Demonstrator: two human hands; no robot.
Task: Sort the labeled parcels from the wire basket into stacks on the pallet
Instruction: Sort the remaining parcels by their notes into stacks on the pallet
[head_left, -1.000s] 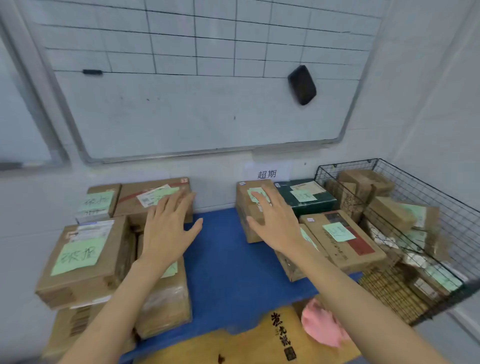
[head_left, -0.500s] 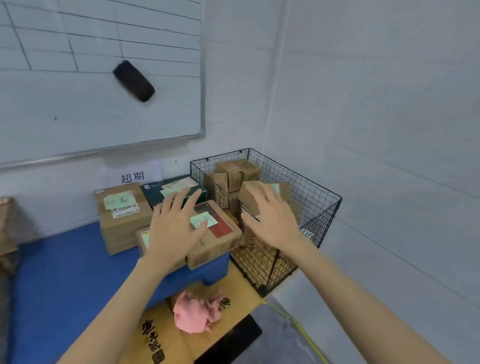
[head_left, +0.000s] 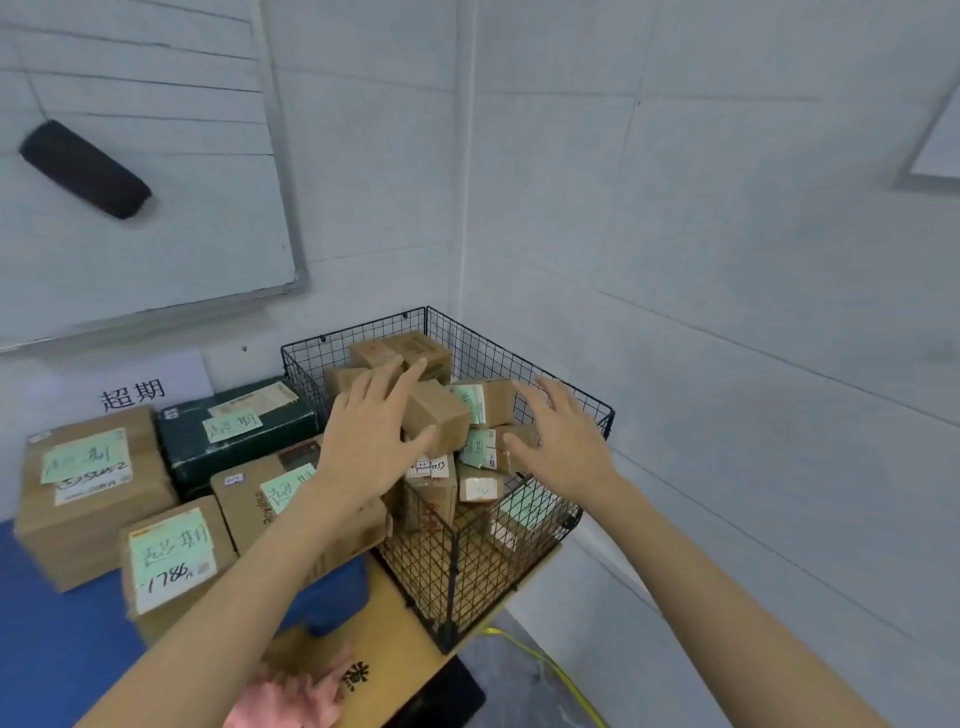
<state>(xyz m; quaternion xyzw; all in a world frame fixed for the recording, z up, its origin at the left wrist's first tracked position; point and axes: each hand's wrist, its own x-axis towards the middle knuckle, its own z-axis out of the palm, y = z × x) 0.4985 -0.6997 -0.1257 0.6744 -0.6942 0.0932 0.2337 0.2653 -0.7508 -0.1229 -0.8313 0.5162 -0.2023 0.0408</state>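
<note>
Parcels (head_left: 439, 415) in wire basket (head_left: 457, 571): left hand (head_left: 371, 436) and right hand (head_left: 563, 441) spread wide above them, gripping nothing; contact unclear.

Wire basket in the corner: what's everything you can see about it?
The wire basket is a square, open-topped cage of thin black metal mesh. It stands upright on a tan board in the room's corner. It holds a loose heap of brown cardboard parcels, several of them with pale green labels. A dark green box sits close beside it.
</note>
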